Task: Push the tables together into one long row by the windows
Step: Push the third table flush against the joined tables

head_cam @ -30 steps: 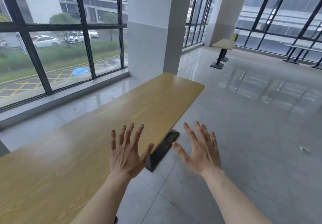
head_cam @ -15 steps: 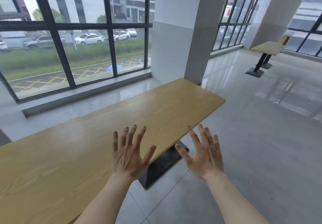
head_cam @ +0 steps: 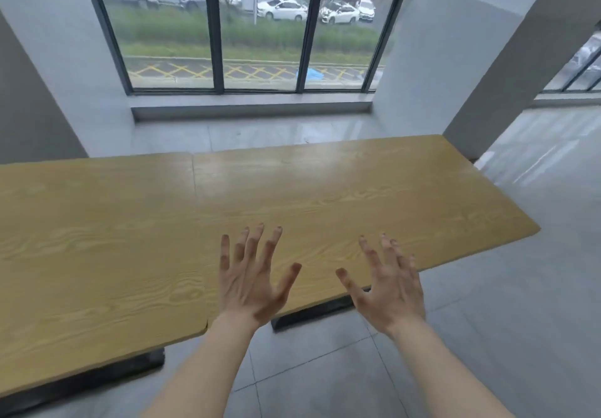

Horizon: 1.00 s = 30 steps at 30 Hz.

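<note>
Two wooden tables stand end to end in front of the window. The left table meets the right table along a thin seam near the middle. Black bases show beneath their near edges. My left hand hovers with fingers spread over the near edge of the right table, just right of the seam. Also spread and empty, my right hand is held above that table's near edge. Neither hand touches the wood as far as I can tell.
A grey pillar rises right behind the right table's far corner. Another wall section stands at the left. A low sill runs under the window. Grey tiled floor spreads to the right and in front.
My view has swung left to face the window squarely, so the seam between the two tables now shows. Both hands stay spread and empty, now over the table's near edge.
</note>
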Each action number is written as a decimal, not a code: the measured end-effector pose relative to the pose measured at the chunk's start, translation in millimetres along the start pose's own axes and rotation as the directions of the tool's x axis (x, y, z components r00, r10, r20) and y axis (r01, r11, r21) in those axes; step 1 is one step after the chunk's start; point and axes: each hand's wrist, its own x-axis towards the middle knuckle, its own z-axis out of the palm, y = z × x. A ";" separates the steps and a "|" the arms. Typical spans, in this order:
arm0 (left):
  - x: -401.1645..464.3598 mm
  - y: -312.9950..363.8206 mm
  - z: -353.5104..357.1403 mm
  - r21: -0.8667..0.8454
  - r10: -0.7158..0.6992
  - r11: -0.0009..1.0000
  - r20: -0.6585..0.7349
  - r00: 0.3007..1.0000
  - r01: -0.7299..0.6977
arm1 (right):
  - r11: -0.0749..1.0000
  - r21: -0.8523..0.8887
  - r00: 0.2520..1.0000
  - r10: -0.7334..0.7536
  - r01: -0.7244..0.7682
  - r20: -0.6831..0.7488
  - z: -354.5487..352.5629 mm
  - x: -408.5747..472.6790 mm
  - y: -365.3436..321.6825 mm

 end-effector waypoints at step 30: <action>-0.9 -34.9 213.1 0.261 -0.353 0.898 -0.049 0.934 0.353 | 0.946 0.008 0.940 -0.322 0.325 -0.114 231.0 122.2 99.0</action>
